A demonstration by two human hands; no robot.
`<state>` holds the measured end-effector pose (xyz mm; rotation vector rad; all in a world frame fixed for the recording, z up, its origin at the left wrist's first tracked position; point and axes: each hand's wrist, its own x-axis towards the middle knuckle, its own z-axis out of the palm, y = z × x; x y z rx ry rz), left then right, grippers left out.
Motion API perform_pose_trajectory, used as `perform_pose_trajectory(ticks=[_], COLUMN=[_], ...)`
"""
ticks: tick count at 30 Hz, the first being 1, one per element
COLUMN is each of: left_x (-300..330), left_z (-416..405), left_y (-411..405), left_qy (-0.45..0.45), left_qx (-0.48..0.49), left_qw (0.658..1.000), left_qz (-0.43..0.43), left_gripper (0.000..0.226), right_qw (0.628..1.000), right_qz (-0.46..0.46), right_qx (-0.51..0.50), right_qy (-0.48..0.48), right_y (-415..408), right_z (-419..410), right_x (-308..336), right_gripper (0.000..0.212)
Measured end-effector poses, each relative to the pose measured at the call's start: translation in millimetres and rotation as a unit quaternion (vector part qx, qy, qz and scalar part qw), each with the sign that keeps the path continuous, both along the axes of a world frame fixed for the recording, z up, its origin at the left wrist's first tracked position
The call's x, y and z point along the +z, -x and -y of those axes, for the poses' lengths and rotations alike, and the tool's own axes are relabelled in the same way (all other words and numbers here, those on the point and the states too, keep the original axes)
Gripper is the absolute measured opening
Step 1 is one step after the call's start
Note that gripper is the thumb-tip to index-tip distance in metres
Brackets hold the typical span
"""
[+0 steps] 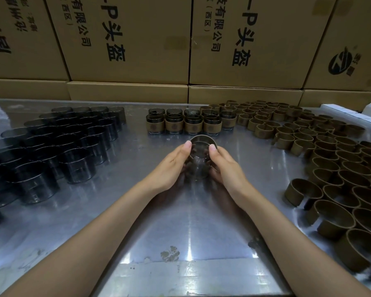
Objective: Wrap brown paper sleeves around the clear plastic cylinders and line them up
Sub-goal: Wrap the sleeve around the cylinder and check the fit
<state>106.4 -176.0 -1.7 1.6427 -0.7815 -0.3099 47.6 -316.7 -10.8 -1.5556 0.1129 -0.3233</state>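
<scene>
1. Stacked brown printed cardboard boxes (124, 39) wall off the far edge of your shiny steel table (189, 232).
2. Your left hand (171, 166) and right hand (225, 166) both grip one clear plastic cylinder (199, 159) mid-table, thumbs on its rim; whether a sleeve is on it I can't tell.
3. Seat the brown sleeve level (compare the row of brown-sleeved clear cylinders (189, 124) behind).
4. Take loose curled brown paper sleeves (321, 155) from the right side and bare clear plastic cylinders (58, 146) from the left.

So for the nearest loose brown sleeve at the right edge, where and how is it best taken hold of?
Probably by the curved wall of the brown sleeve, pinched over its open top rim from above. It stands upright with its mouth facing up, and neighbouring sleeves crowd its far side, so the near side is freest.
</scene>
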Motion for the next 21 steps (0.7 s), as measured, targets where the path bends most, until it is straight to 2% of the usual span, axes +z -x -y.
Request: perform_pose_trajectory(ticks=[4, 8, 15, 18, 21], left_x=[2.1, 6.7, 9.2, 9.1, 9.1], left_z=[1.3, 5.4, 3.2, 4.3, 4.9], left_y=[3.6, 6.2, 6.2, 4.7, 3.6], left_qy=[0.060, 0.094, 0.088, 0.095, 0.095], left_qx=[-0.003, 0.007, 0.028, 0.061, 0.066], left_qw=[0.997, 0.995, 0.995, 0.992, 0.991], left_qz=[-0.042, -0.034, -0.043, -0.046, -0.060], left_gripper=[0.036, 0.041, 0.042, 0.034, 0.035], right_qw=[0.998, 0.997, 0.997, 0.995, 0.992], right_qz=[0.031, 0.055, 0.056, 0.046, 0.053], right_qx=[-0.011, -0.029, -0.036, -0.047, -0.024], right_qy=[-0.049, -0.040, -0.032, -0.072, -0.112], right_y=[2.2, 4.2, 5.7, 3.6, 4.0], right_z=[-2.0, 0.8, 0.6, 2.4, 2.2], right_x=[4.7, 7.0, 9.1, 9.0, 10.5], right_gripper=[0.033, 0.029, 0.057, 0.043, 0.040])
